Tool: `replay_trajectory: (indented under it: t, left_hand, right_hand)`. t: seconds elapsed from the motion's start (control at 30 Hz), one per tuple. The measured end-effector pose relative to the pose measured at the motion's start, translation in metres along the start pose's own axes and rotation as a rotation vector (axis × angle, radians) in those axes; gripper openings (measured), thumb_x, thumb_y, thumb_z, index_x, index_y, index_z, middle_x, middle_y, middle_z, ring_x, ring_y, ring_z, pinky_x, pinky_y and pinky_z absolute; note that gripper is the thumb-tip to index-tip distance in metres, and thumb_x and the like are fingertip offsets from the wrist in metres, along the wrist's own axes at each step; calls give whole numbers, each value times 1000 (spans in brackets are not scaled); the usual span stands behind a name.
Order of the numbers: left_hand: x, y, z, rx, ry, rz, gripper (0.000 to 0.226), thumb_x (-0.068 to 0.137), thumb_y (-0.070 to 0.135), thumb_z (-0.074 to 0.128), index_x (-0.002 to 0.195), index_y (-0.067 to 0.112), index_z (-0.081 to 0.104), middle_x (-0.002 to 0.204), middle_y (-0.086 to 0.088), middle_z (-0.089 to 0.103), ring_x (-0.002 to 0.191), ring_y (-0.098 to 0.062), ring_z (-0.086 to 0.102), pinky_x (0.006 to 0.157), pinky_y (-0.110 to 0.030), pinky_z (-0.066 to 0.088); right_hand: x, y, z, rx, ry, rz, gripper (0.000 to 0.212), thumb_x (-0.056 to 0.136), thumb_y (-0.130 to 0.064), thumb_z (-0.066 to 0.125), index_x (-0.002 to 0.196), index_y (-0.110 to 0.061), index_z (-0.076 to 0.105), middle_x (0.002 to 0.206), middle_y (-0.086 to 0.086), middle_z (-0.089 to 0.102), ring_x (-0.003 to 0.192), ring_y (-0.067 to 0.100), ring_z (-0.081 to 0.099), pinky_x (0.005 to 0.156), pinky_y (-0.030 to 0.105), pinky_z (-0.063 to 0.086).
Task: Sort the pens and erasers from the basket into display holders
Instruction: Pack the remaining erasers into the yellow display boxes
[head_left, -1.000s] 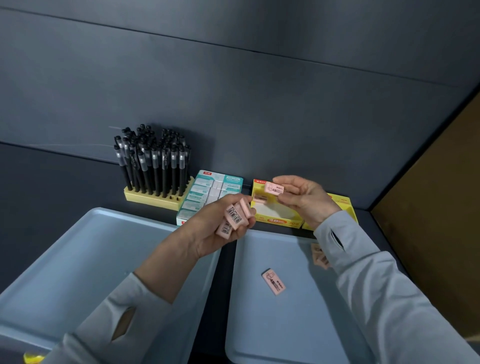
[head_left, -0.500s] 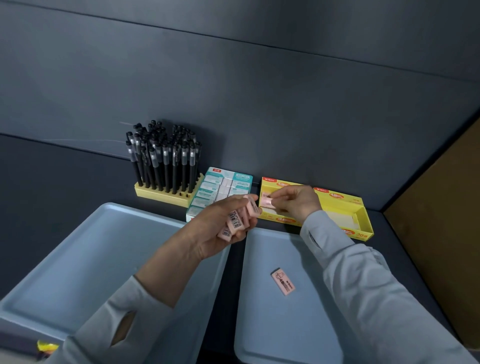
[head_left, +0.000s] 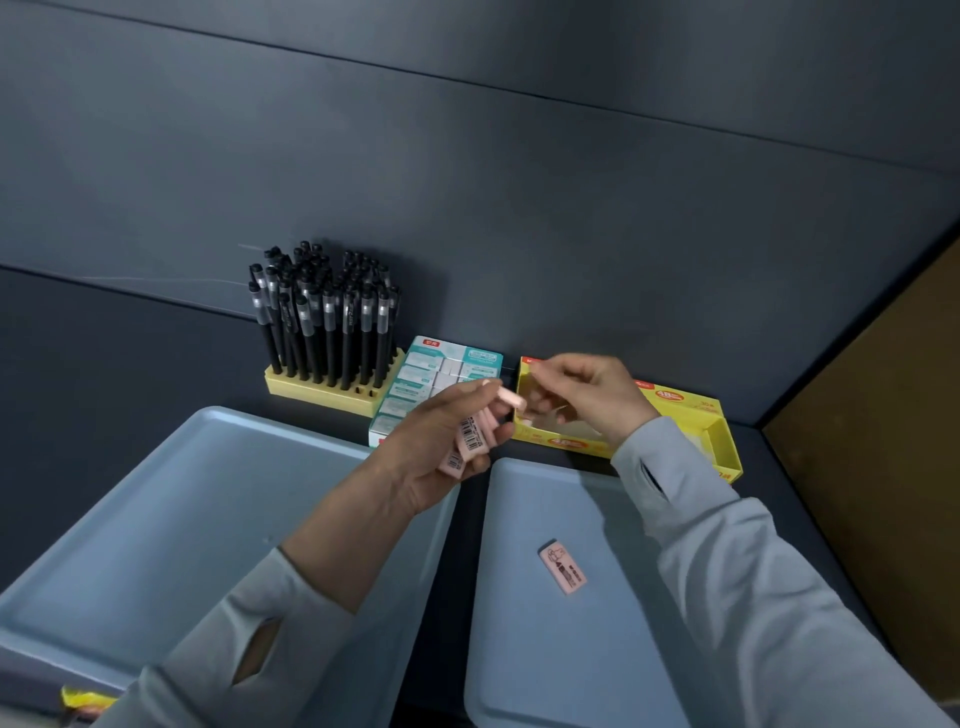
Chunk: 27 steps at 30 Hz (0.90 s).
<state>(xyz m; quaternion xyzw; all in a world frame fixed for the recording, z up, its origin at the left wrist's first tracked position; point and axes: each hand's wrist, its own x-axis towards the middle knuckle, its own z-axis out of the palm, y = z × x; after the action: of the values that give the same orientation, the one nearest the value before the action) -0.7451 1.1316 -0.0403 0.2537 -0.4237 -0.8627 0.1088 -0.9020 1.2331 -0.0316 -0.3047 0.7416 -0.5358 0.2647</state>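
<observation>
Dark counter (head_left: 130, 364), grey wall (head_left: 519, 182): I log the left hand (head_left: 431, 452) gripping pink erasers (head_left: 470, 441) just beside the yellow box (head_left: 724, 441), the right hand (head_left: 592, 395) curled over it, its grip too blurred to tell, and one spare eraser (head_left: 563, 567) on the right tray (head_left: 545, 649); box-filling in hand, next a hand-over, I judge.

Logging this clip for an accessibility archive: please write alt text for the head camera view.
A person's left hand holds several pink erasers at the left end of a yellow display box, the right hand close to them. One loose eraser lies on the right blue tray; black pens stand behind.
</observation>
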Motion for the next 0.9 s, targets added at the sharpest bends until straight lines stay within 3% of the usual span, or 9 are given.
replay_trajectory:
  t: [0.07, 0.13, 0.27, 0.4, 0.5, 0.6, 0.73, 0.9]
  left_hand:
    - [3, 0, 3, 8, 4, 13, 7, 90, 25, 63, 94, 19, 63, 79, 2, 68, 70, -11, 67, 36, -15, 35]
    - [5, -1, 7, 31, 13, 21, 8, 92, 26, 62, 92, 18, 62, 74, 3, 67, 67, -10, 66, 34, -13, 33]
    - [5, -3, 15, 43, 66, -13, 25, 95, 34, 56, 85, 13, 65, 73, -1, 69, 64, -12, 64, 33, -14, 32]
    - [6, -4, 18, -66, 109, -102, 35, 98, 43, 49, 99, 10, 59, 75, -8, 67, 58, -15, 60, 31, -16, 33]
    - [4, -4, 18, -128, 102, -144, 40, 96, 47, 49, 104, 9, 57, 73, -10, 66, 58, -16, 58, 34, -17, 38]
    - [0, -4, 14, -182, 71, -192, 35, 96, 41, 53, 108, 8, 57, 76, -11, 64, 61, -18, 60, 39, -17, 44]
    - [-5, -4, 8, -278, -8, -256, 21, 96, 23, 53, 110, 7, 51, 81, -14, 56, 64, -18, 57, 31, -14, 34]
    - [-9, -5, 5, -267, 4, -238, 21, 95, 22, 57, 107, 5, 52, 84, -14, 57, 67, -19, 60, 29, -12, 31]
  right_hand:
    - [-13, -12, 0, 87, -206, 36, 7, 90, -18, 66, 89, -11, 68, 76, 5, 69, 62, 10, 62, 52, 19, 47]
    - [-17, -13, -1, 105, -274, 13, 7, 87, -9, 67, 95, -7, 67, 76, 6, 69, 63, 10, 65, 54, 18, 51]
    - [-16, -8, -6, 221, -203, 76, 9, 93, -8, 60, 93, -2, 67, 77, 13, 70, 61, 11, 66, 57, 16, 54]
    - [-18, -4, -13, 317, -166, 144, 14, 95, -10, 56, 92, -1, 66, 69, 11, 70, 57, 11, 67, 53, 16, 54]
    - [-18, -1, -19, 358, -124, 143, 11, 93, -6, 59, 95, 0, 67, 74, 11, 71, 61, 11, 69, 56, 15, 55]
    - [-18, 6, -25, 326, -72, 33, 14, 84, 6, 65, 93, -3, 70, 85, 6, 72, 77, 14, 70, 70, 18, 56]
    - [-16, 15, -28, 195, -19, -2, 27, 76, 8, 72, 96, -9, 74, 101, 8, 74, 92, 17, 70, 85, 23, 54]
    - [-14, 20, -29, 159, -7, 2, 31, 76, 13, 70, 99, -7, 74, 104, 6, 74, 97, 18, 70, 84, 22, 54]
